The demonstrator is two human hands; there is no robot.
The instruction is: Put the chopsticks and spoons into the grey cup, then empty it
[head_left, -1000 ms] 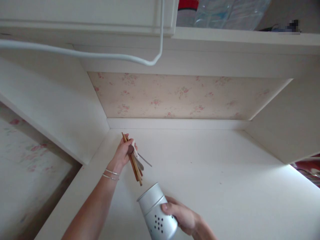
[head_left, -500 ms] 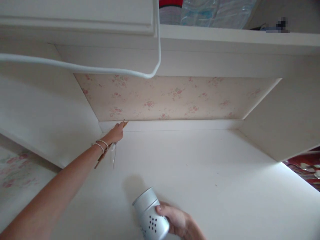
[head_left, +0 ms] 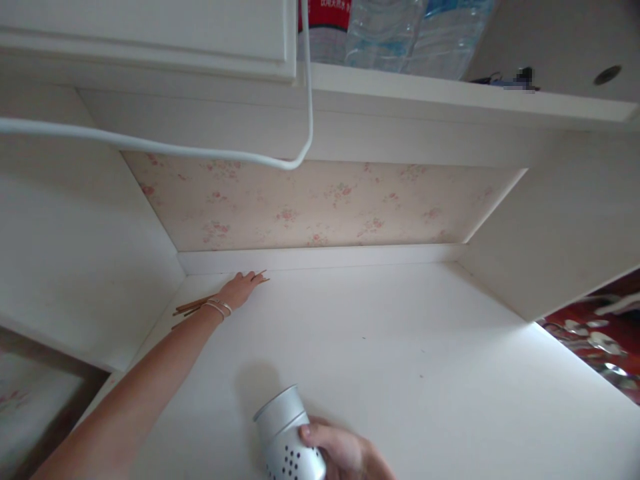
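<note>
My left hand (head_left: 239, 291), with two pale bands on its wrist, reaches to the back left of a white surface (head_left: 325, 320). It is closed over a bundle of thin brown wooden chopsticks (head_left: 193, 306). Their ends stick out past my fingers and behind my wrist. At the bottom centre my right hand (head_left: 340, 448) grips a silver metal utensil holder (head_left: 287, 433) with punched holes. The holder is tilted, its rim turned up and to the left, and its lower part is cut off by the frame. What is inside it does not show.
White side panels stand left and right, with floral wallpaper (head_left: 320, 203) at the back. Overhead are a shelf edge (head_left: 425, 93) with plastic bottles (head_left: 385, 37), a cabinet door (head_left: 150, 33) and a hanging white cable (head_left: 200, 152). Red patterned fabric (head_left: 595, 333) shows at right.
My left hand has come down from the back ledge onto the surface, and the chopsticks now lie flatter. My right hand still grips the holder. The view has shifted slightly.
</note>
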